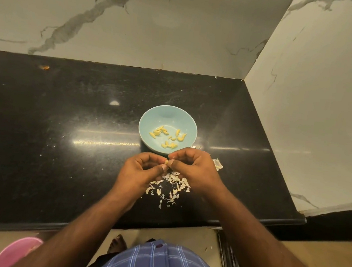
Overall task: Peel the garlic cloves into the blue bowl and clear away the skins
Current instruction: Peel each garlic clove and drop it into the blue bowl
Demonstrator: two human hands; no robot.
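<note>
A light blue bowl [148,122] stands on the black counter and holds several peeled yellow garlic cloves [167,136]. Just in front of the bowl, my left hand [140,170] and my right hand [195,169] meet fingertip to fingertip and together pinch one small garlic clove [167,162]. Only a sliver of that clove shows between the fingers. Below the hands, a loose pile of white garlic skins [171,187] lies on the counter. More skin [218,165] pokes out from behind my right hand.
The black stone counter [62,144] runs left, bounded by marble walls at the back and right [315,103]. Its front edge is near my body. A pink container [12,252] sits on the floor at lower left. A small orange scrap [44,67] lies far left.
</note>
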